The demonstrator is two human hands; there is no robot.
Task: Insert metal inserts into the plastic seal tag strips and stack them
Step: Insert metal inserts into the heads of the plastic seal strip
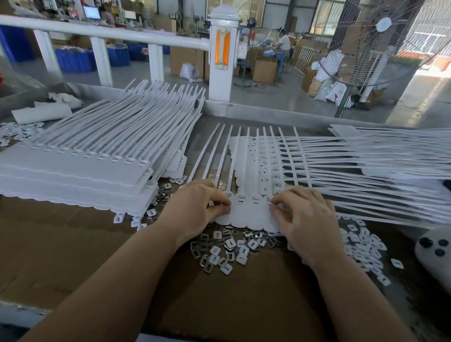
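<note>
Both hands work on one white tag strip (pixel 248 213), which lies flat on the cardboard-covered worktop (pixel 61 241) w/ its thin tails fanning away from the person. Left hand (pixel 194 208) sits at the strip's left end, fingers curled in a narrow grip, thumb & forefinger pinching sth small at the strip's edge; too small to tell what it is. Right hand (pixel 307 221) sits at the strip's right end, fingers also curled, tips pinching the strip's top edge by the slots.

Just on the near side of the strip, partly under its scalloped edge, is a loose heap of metal inserts (pixel 205 250) mixed w/ small white plastic caps (pixel 241 257). More white caps (pixel 366 244) are scattered right of the strip, past the right wrist.

Left of the strip: a neat stack of strips (pixel 77 169), tails pointing up-right. Right of & beyond the strip: a second pile of strips (pixel 361 161), tails running across toward the strip & overlapping its tails.

Far right of the strip, at the frame edge, a white rounded object w/ dark buttons (pixel 438 252). Beyond the strip: a white railing post w/ orange panel (pixel 222 51) & a wire-caged fan (pixel 380 40).
</note>
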